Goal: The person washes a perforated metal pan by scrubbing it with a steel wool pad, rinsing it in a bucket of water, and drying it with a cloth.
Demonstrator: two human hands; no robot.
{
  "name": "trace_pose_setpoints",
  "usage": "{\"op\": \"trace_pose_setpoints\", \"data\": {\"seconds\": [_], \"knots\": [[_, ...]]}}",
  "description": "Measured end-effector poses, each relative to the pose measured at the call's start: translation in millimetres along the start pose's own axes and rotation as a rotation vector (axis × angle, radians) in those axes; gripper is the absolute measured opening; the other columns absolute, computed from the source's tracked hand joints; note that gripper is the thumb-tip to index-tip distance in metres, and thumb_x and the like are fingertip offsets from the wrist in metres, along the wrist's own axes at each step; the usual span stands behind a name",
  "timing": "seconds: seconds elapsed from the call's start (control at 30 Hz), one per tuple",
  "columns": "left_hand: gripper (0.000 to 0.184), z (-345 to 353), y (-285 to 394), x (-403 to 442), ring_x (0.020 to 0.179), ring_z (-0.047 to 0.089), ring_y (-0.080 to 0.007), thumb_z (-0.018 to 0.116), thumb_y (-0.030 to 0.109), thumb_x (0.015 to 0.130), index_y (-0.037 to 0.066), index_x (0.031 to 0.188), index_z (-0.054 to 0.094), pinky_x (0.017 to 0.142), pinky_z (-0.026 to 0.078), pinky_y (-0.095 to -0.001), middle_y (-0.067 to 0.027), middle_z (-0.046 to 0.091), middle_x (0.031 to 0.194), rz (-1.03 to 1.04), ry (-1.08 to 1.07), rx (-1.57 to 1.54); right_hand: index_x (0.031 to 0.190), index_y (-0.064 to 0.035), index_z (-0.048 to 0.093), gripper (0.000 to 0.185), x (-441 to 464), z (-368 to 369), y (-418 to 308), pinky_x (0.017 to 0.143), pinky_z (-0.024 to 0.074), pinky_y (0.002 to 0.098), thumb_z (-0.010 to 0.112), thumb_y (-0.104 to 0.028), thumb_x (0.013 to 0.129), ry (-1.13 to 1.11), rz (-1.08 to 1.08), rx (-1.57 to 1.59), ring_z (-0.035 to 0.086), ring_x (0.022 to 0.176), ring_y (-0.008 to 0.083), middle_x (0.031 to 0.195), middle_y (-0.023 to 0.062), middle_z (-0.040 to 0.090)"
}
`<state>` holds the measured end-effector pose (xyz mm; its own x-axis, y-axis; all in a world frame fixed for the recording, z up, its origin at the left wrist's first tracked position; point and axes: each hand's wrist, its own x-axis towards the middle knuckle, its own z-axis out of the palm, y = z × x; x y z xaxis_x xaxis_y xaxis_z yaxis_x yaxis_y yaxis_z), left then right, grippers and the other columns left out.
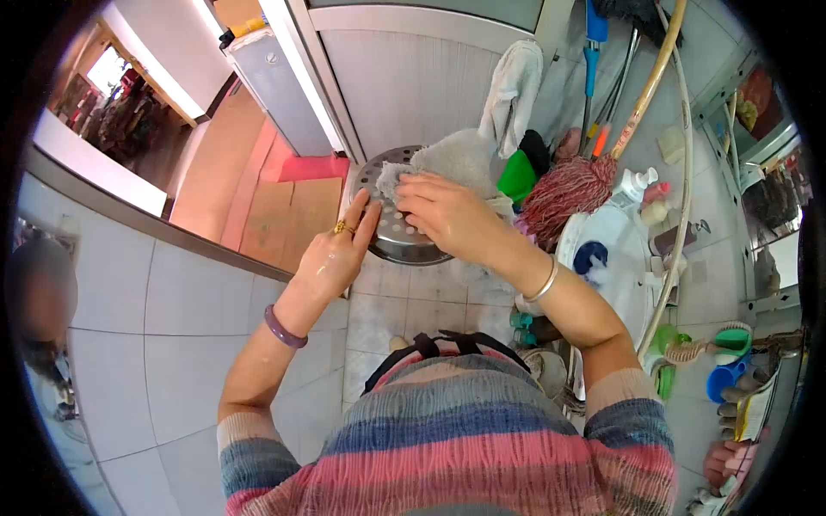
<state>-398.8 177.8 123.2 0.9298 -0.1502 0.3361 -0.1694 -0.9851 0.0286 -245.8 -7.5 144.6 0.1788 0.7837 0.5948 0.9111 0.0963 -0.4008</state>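
A round metal stool point(404, 250) with a perforated top stands in front of me. A damp-looking grey cloth point(452, 156) lies bunched over its right side. My right hand point(445, 215), with a silver bangle at the wrist, grips the cloth's near edge and presses it onto the seat. My left hand point(331, 255), wearing a gold ring and a purple bangle, rests its outstretched fingers on the stool's left rim. Those fingers hold nothing. The stool's legs are mostly hidden.
A red string mop point(568, 202) and a green scoop-like item point(517, 178) stand right of the stool. A white washbasin point(632, 284) with bottles lies further right. Behind is a door panel point(413, 86); at left, a doorway with flattened cardboard point(292, 219).
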Motion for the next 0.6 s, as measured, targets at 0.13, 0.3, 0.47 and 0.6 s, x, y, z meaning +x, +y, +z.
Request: {"op": "trace_pose_setpoints", "data": {"seconds": [0.13,0.3,0.47,0.6], "knots": [[0.053,-9.7,5.2,1.4,0.079,0.065,-0.0333,0.05,-0.003,0.077,0.005,0.13,0.043,0.061,0.055,-0.0393,-0.0198,0.041,0.136,0.004,0.008,-0.003,0.109,-0.0018,0.062,0.03,13.2,-34.9,30.7,0.084,0.0462,0.0353,0.056,-0.022,0.087,-0.147,0.404,0.083,0.059,0.101,0.031,0.108,0.0156,0.063],[0.068,-14.3,7.4,-4.8,0.107,0.056,-0.0349,0.062,-0.009,0.061,0.004,0.126,0.047,0.081,0.052,-0.0377,-0.0193,0.047,0.131,-0.138,0.147,-0.447,0.11,0.0022,0.059,0.034,-21.9,-47.9,104.0,0.076,0.0474,0.0328,0.055,-0.024,0.089,0.143,0.756,-0.094,0.061,0.085,0.0244,0.104,0.0152,0.064],[0.063,-8.6,-6.9,4.2,0.1,0.059,-0.0352,0.063,-0.006,0.062,0.003,0.123,0.049,0.079,0.05,-0.0366,-0.0211,0.055,0.119,-0.328,0.12,-0.502,0.094,-0.0022,0.058,0.014,10.0,-67.8,-11.4,0.075,0.0489,0.0337,0.054,-0.014,0.089,0.568,0.344,0.096,0.059,0.085,0.0212,0.092,0.0083,0.061],[0.063,-7.6,-0.6,17.0,0.092,0.062,-0.0342,0.067,-0.004,0.061,0.001,0.121,0.05,0.078,0.049,-0.0378,-0.0197,0.062,0.103,-0.305,0.045,-0.64,0.088,-0.017,0.06,0.016,8.7,-16.3,-37.7,0.087,0.0404,0.0357,0.063,-0.019,0.073,0.219,-0.253,-0.414,0.05,0.098,0.0207,0.1,-0.0008,0.053]]}}
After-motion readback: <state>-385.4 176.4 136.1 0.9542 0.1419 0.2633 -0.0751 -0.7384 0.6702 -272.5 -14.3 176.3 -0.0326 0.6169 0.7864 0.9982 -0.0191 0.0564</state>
